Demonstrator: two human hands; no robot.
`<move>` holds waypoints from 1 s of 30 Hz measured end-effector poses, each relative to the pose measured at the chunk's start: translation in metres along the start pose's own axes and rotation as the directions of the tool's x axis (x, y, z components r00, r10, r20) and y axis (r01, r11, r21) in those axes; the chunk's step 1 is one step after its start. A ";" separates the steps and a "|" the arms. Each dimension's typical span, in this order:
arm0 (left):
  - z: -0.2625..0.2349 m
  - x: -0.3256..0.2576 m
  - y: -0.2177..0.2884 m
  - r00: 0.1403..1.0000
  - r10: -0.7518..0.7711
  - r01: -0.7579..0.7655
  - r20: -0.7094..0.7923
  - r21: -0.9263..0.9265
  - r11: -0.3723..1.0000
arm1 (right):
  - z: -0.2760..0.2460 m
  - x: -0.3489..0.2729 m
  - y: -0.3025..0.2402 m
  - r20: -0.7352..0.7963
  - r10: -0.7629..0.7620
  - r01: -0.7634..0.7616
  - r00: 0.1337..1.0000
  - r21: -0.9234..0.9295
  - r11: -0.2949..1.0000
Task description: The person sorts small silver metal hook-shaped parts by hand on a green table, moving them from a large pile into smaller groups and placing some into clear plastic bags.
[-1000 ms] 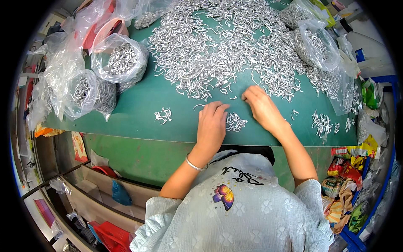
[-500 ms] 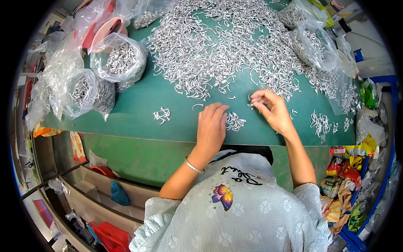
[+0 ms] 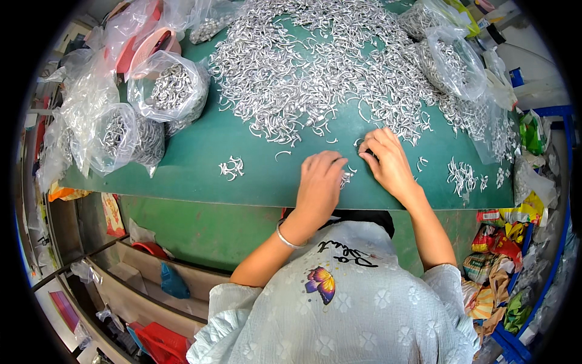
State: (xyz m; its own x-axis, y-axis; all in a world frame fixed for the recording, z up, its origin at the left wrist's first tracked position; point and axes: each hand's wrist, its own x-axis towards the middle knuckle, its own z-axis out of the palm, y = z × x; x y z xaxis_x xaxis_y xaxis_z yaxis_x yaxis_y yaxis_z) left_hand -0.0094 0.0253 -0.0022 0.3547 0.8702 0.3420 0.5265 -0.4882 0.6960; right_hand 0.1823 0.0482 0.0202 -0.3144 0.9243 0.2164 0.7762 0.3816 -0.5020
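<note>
Small curved silver metal pieces (image 3: pixel 285 91) lie heaped across the green table. My left hand (image 3: pixel 319 185), with a bracelet at its wrist, rests low over a small cluster of these pieces (image 3: pixel 347 177), covering part of it. Its fingers are bent together and slightly blurred, and what lies under the fingertips is hidden. Just to its right, my right hand (image 3: pixel 388 162) is closed, with thumb and fingers pinched near the edge of the big heap. One curved piece (image 3: pixel 356 143) shows beside those fingertips; whether they grip anything is hidden.
Smaller groups of pieces lie at left (image 3: pixel 231 168) and right (image 3: pixel 462 176). Clear plastic bags filled with pieces stand at left (image 3: pixel 197 100) and right (image 3: pixel 479 85). The table's front edge (image 3: pixel 182 199) runs before me; an open drawer (image 3: pixel 151 273) sits lower left.
My left hand has moved right, over the small cluster, which it now covers more. The right hand has shifted slightly, its fingers curled further down toward the table.
</note>
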 end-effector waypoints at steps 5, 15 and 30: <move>-0.005 -0.002 -0.003 0.996 -0.070 0.067 -0.054 -0.060 0.996 | 0.009 -0.005 -0.010 0.078 -0.050 0.035 0.996 0.181 0.983; 0.018 0.003 0.006 0.987 0.070 -0.084 0.142 0.095 0.992 | 0.006 0.012 0.018 -0.004 -0.005 0.005 1.000 0.006 1.000; 0.016 -0.007 -0.002 0.978 0.039 -0.038 0.204 -0.010 0.999 | 0.026 0.053 -0.009 0.008 -0.003 0.003 1.000 0.038 0.999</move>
State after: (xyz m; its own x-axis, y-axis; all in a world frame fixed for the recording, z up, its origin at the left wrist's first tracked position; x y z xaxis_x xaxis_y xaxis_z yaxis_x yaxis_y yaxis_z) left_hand -0.0007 0.0196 -0.0164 0.5249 0.8186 0.2332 0.5052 -0.5201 0.6887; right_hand 0.1449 0.0941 0.0147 -0.3211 0.9232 0.2113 0.7540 0.3842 -0.5329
